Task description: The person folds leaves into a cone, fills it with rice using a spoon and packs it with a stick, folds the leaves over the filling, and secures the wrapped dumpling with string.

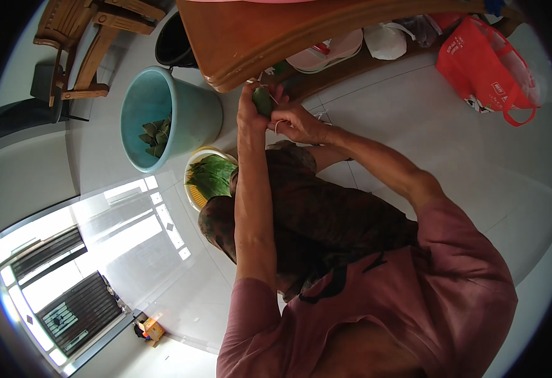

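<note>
A green leaf-wrapped bundle [262, 101] is gripped by my left hand [248, 112], whose fingers curl around it just beyond the corner of the wooden table. Close beside it on the right, my right hand [293, 122] is closed on a thin pale string [277, 126] that runs by the bundle. Below and left of my hands, green leaves [211, 176] lie in a yellow and white basket [191, 196] near my knee. Several dark green wrapped bundles [156, 135] lie inside the large light blue bucket [199, 112].
The wooden table [225, 44] stands just beyond my hands, with pink and white containers [332, 53] and a white bag [386, 41] on its lower shelf. A black bin [174, 43] and wooden chair [90, 53] are upper left. A red bag [482, 66] sits upper right.
</note>
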A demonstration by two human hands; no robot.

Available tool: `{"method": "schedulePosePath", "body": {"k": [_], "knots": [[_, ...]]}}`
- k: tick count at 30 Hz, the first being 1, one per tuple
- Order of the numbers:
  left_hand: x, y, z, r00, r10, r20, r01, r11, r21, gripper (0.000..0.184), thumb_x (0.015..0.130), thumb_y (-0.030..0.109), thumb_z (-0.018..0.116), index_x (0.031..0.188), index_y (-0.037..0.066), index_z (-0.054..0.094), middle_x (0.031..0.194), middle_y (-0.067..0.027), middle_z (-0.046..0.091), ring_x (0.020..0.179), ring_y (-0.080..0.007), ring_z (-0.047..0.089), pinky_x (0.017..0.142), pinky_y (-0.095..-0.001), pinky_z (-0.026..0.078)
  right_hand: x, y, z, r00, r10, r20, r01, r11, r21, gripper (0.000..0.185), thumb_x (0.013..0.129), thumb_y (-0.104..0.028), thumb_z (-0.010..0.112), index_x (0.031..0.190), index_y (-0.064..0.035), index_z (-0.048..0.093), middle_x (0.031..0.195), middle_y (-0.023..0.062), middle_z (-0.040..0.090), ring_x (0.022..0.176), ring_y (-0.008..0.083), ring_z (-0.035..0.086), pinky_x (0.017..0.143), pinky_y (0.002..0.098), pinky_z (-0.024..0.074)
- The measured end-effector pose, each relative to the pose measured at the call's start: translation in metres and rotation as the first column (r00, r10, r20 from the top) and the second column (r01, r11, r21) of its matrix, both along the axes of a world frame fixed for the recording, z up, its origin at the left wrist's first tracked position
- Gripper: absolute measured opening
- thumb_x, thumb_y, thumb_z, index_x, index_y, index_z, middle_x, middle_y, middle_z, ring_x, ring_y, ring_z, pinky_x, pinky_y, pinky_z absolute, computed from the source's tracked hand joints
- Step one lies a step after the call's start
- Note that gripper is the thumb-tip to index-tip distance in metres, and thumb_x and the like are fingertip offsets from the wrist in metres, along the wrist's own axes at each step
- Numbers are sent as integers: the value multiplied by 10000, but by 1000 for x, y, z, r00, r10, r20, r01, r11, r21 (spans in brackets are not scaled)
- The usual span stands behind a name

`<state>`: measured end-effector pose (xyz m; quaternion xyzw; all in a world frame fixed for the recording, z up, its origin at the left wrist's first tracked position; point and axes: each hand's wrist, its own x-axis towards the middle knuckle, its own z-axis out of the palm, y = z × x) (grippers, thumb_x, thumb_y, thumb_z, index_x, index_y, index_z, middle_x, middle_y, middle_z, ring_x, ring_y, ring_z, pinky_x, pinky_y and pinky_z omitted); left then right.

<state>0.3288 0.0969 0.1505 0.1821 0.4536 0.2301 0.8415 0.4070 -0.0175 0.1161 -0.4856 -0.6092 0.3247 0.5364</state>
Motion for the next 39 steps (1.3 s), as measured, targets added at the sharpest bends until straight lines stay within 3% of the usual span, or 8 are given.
{"method": "schedulePosePath", "body": {"k": [2, 5, 11, 17, 20, 27, 35, 39], "knots": [[-2, 3, -1, 998, 2, 63, 4, 996, -84, 178, 808, 235, 487, 796, 67, 544, 661, -94, 543, 678, -239, 566, 795, -498, 467, -10, -9, 3, 918, -14, -395, -83, 970, -228, 173, 819, -150, 579, 716, -13, 551, 715, 77, 546, 697, 177, 527, 607, 296, 410], [-9, 9, -8, 989, 75, 129, -40, 966, -256, 167, 797, 217, 522, 752, 58, 542, 633, -79, 529, 638, -230, 553, 824, -509, 465, -23, -23, 22, 833, -76, -548, -47, 977, -208, 114, 829, -112, 539, 746, -33, 537, 698, 32, 505, 733, 75, 462, 648, 258, 392], [-2, -1, 5, 996, 57, 71, -52, 996, -74, 197, 811, 230, 502, 722, 55, 520, 608, -65, 504, 583, -198, 520, 785, -458, 486, -4, -13, 39, 974, -158, 161, 95, 934, 345, 177, 803, -94, 567, 659, -24, 489, 613, 45, 468, 653, 117, 463, 605, 288, 378], [-5, -10, 18, 995, -34, 90, 25, 995, 94, 279, 841, 300, 424, 785, 38, 501, 678, -86, 527, 663, -217, 537, 759, -461, 494, -10, 7, 54, 990, 100, -102, -100, 995, 11, 224, 821, -159, 546, 642, -32, 504, 643, 83, 536, 630, 195, 532, 598, 321, 405], [-3, -17, 28, 1000, -30, -3, 30, 988, 151, 308, 852, 322, 392, 823, 34, 499, 717, -96, 541, 717, -229, 560, 771, -473, 488, -21, 19, 32, 932, 119, -342, -91, 991, 96, 194, 829, -145, 493, 681, -20, 511, 662, 79, 556, 627, 189, 548, 617, 300, 422], [-13, -24, 24, 990, 22, 139, -67, 942, 330, 246, 852, 270, 433, 837, 31, 487, 705, -82, 521, 672, -221, 555, 814, -468, 471, -27, 36, 44, 970, 41, -241, -21, 996, 82, 186, 837, -138, 429, 706, -26, 498, 657, 49, 525, 680, 146, 536, 737, 318, 400], [-16, 18, -10, 956, -46, 289, 151, 922, -356, 189, 804, 226, 511, 820, 38, 499, 696, -78, 533, 582, -199, 526, 786, -489, 462, -13, -12, 36, 922, -67, -382, -24, 973, -230, 302, 889, -235, 402, 663, -51, 477, 609, 35, 476, 609, 118, 454, 713, 311, 377], [-15, -2, 7, 953, -108, 283, 98, 994, 48, 205, 850, 181, 484, 962, 10, 509, 839, -104, 586, 744, -249, 569, 820, -427, 449, -21, 2, 13, 823, -170, -542, 205, 979, 4, 323, 918, -236, 397, 640, -72, 411, 558, -22, 366, 508, 88, 332, 529, 222, 329]]}}
